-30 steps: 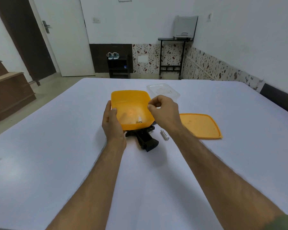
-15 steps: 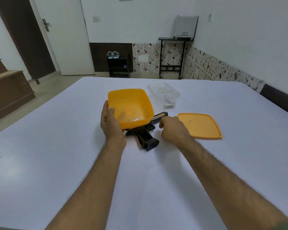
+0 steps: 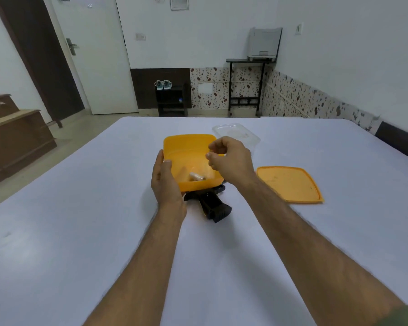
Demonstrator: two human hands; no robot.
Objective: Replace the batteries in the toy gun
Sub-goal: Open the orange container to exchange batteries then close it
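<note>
Left hand grips the yellow tub, right hand hangs loosely curled and seemingly empty above batteries dropped inside; toy gun lies beneath on the table, fresh batteries apparently not yet fitted

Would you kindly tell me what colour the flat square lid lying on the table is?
Orange, like the tub; the flat square plastic lid shows clearly in the head view.
</note>
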